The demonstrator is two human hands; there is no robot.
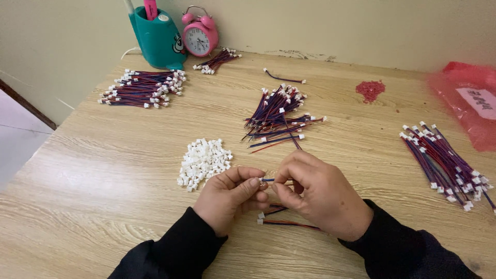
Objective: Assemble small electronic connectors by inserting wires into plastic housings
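My left hand (230, 199) and my right hand (320, 194) meet near the front of the wooden table (103, 170). Between their fingertips they pinch a thin blue and red wire (267, 180). Whether the left fingers also hold a small white connector is hidden. Two finished wires with white plugs (281, 222) lie under my hands. A heap of small white plastic connectors (203, 163) lies just left of my left hand. A loose bundle of red and blue wires (279, 116) lies beyond my hands.
Another wire bundle (142, 89) lies at the back left, a small one (217, 61) by the pink alarm clock (199, 35) and teal holder (157, 36). More wires (447, 163) lie right, near a red plastic bag (470, 101) and red bits (370, 90).
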